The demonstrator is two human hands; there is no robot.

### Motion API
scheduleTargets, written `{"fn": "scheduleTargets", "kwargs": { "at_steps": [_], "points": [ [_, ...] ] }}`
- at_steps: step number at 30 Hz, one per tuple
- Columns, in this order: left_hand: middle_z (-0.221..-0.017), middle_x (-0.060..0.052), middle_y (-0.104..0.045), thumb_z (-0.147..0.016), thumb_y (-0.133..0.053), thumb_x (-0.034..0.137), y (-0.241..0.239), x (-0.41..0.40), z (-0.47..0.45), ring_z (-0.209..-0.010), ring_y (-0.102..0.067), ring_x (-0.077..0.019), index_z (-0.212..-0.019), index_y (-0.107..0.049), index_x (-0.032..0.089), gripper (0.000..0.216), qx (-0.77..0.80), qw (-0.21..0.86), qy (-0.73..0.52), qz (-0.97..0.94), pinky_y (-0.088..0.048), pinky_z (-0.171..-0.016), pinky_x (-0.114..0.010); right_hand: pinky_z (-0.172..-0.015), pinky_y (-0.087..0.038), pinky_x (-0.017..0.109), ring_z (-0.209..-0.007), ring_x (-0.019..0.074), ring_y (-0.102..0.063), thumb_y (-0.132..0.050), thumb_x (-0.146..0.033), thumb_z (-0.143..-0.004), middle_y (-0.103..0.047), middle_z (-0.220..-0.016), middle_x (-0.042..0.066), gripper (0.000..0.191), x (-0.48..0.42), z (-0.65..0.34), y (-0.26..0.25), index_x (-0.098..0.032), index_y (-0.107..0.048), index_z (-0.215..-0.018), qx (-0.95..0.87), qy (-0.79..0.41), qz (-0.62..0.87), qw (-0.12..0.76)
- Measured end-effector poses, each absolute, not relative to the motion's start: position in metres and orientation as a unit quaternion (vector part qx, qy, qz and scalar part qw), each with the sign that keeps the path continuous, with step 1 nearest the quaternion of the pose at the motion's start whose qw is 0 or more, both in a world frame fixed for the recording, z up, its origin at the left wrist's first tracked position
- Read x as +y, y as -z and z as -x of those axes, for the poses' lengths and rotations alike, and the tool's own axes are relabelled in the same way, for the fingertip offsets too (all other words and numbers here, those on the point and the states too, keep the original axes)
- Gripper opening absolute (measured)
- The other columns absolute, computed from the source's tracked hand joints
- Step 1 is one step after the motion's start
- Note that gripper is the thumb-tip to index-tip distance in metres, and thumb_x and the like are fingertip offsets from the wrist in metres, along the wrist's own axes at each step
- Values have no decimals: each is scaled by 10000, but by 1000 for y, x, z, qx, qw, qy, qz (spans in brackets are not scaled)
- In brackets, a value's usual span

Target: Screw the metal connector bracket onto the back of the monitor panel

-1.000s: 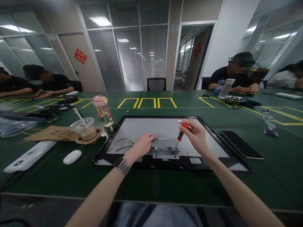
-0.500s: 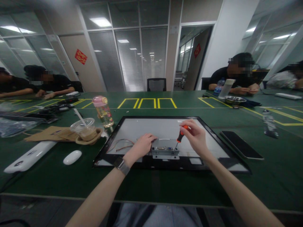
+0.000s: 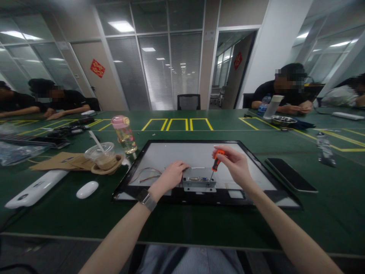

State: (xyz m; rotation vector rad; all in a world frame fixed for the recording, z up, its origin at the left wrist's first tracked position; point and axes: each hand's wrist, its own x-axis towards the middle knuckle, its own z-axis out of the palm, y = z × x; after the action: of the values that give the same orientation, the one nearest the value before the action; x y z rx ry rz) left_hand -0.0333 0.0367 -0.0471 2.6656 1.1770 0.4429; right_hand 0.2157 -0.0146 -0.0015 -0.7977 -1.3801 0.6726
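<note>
My right hand [image 3: 235, 161] is closed on the orange-and-black handle of a screwdriver [image 3: 217, 161]. The slim shaft slants down to the ports side of a silver metal bracket [image 3: 199, 184], near its right end. My left hand [image 3: 172, 175] grips the bracket's left end, its fingertips partly hidden. On that bracket a row of connectors shows, one of them blue. Beneath everything lies a black-framed display panel [image 3: 182, 150] with a pale back. Thin wires [image 3: 146, 175] run across the panel to the left of my left hand.
Left of the panel are a pink-lidded bottle [image 3: 124, 133], a plastic cup with a straw [image 3: 101, 154], a white mouse [image 3: 87, 190] and a white power strip [image 3: 35, 190]. A dark phone [image 3: 289, 174] lies to the right. Several people sit farther along the green table [image 3: 176, 228].
My right hand and the screwdriver have shifted slightly left, and the handle is turned a little. My left hand and the bracket have stayed put.
</note>
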Motion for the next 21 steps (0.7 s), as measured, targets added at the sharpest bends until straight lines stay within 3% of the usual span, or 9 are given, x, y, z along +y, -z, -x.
{"fn": "scheduleTargets", "kwargs": {
  "at_steps": [2,4,8,11,17,21],
  "points": [
    [-1242,-89,-633,-920,-364,50,48,37,33,-1163,-572,-197,-1268,-614,173,446,393,91,-150,-903,-435,-1064,-328,-698,-582,346,-792,193,-666,-787,-302,-756,-687,-839,30,126,-14,-217,1,-274,-783,-879,-608,-255,363,658],
    [-1228,-92,-637,-913,-363,39,48,38,33,-1161,-573,-195,-1260,-619,164,449,390,88,-152,-904,-432,-1066,-320,-690,-575,337,-800,192,-655,-750,-315,-791,-671,-845,34,82,-14,-218,2,-269,-778,-853,-616,-225,369,659],
    [-1224,-83,-635,-931,-352,56,48,37,34,-1156,-573,-192,-1259,-620,171,438,389,90,-159,-903,-435,-1061,-315,-819,-581,409,-883,209,-696,-504,-344,-963,-711,-1030,62,278,-15,-217,3,-266,-733,-1102,-640,-268,342,634],
    [-1231,-81,-634,-931,-352,57,45,35,34,-1150,-573,-197,-1263,-618,173,441,391,91,-154,-903,-440,-1053,-322,-841,-585,444,-871,215,-717,-507,-348,-963,-725,-1095,75,317,-16,-215,5,-256,-677,-1214,-646,-267,354,621],
    [-1252,-87,-629,-931,-351,58,44,35,32,-1185,-561,-198,-1277,-609,176,447,399,101,-144,-900,-431,-1070,-335,-752,-561,376,-810,200,-650,-728,-316,-803,-679,-872,39,126,-11,-218,3,-260,-755,-913,-636,-172,395,640],
    [-1245,-87,-631,-932,-352,63,47,37,33,-1179,-562,-201,-1275,-610,175,444,396,102,-151,-900,-435,-1069,-340,-724,-532,354,-845,202,-609,-710,-309,-818,-629,-848,40,59,-12,-218,1,-271,-749,-837,-635,-187,369,652]
  ]
}}
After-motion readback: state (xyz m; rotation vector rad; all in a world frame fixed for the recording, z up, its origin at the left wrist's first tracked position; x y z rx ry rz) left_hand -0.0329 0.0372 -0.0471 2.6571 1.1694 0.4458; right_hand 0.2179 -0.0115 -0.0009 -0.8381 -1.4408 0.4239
